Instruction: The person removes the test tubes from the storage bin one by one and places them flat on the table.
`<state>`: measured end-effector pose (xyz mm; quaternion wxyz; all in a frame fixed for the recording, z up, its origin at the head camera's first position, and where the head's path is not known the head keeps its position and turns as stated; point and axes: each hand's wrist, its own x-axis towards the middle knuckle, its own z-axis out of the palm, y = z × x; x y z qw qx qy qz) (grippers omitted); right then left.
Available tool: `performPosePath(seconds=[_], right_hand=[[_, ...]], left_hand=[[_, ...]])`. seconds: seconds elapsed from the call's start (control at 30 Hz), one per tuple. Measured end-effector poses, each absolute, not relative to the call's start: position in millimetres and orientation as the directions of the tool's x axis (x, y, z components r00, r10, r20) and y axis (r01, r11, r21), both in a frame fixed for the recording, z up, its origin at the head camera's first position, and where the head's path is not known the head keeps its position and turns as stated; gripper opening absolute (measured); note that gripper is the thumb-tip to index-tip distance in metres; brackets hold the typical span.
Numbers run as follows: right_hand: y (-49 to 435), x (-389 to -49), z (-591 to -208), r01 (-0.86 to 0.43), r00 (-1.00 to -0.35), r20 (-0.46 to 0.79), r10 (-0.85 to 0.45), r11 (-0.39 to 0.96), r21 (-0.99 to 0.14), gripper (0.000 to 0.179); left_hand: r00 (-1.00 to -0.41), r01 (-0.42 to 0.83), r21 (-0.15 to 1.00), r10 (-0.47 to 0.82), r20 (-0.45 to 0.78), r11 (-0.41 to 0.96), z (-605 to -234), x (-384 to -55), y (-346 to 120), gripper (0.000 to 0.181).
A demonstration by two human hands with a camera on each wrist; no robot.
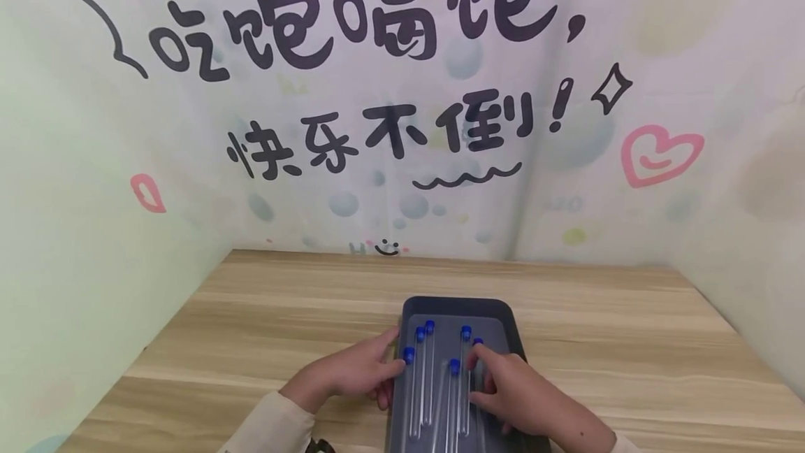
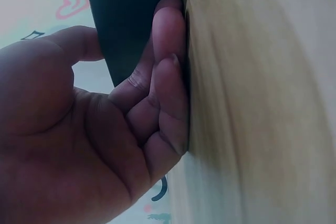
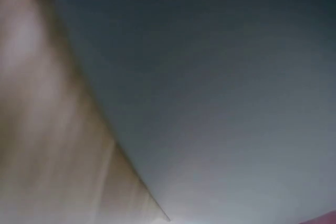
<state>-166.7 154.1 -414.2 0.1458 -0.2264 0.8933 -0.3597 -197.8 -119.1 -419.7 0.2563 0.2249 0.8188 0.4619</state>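
Observation:
A dark grey rectangular tray holds several clear capped tubes. My left hand grips its left side, thumb at the rim and the other fingers bent against the outer wall. Close up, in the left wrist view, the fingers press against the dark wall just above the table. My right hand is over the tray's right side. Its index fingertip is at the blue cap of the rightmost tube, and its thumb sits lower, apart from the index finger. Another tube's blue cap shows left of that hand.
At the tray's left side lie more tubes with blue caps. The tray stands on a wood-grain table, with a printed cloth backdrop behind. The right wrist view is blurred, showing a grey surface beside the wood.

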Motion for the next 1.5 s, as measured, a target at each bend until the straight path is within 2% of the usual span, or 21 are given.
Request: performPosePath(seconds=[0.3,0.53,1.5], right_hand=[[152.8,-166.7,-417.0,-0.289,-0.848,-0.121,-0.516,0.642,-0.710,0.031],[153.8,-168.2,-416.1,-0.283,-0.849,-0.123,-0.514,0.640,-0.715,0.030],[154.1,-165.9,-415.0,-0.296,-0.855,-0.122,-0.505,0.667,-0.684,0.030]], left_hand=[[-0.776,0.145,0.856,0.593,-0.213,0.496,-422.1,-194.7,-120.1,0.063],[-0.792,0.148,0.833,0.568,-0.223,0.534,-421.0,-195.2,-120.4,0.068],[-0.765,0.152,0.855,0.607,-0.216,0.496,-423.1,-198.8,-119.2,0.060]])
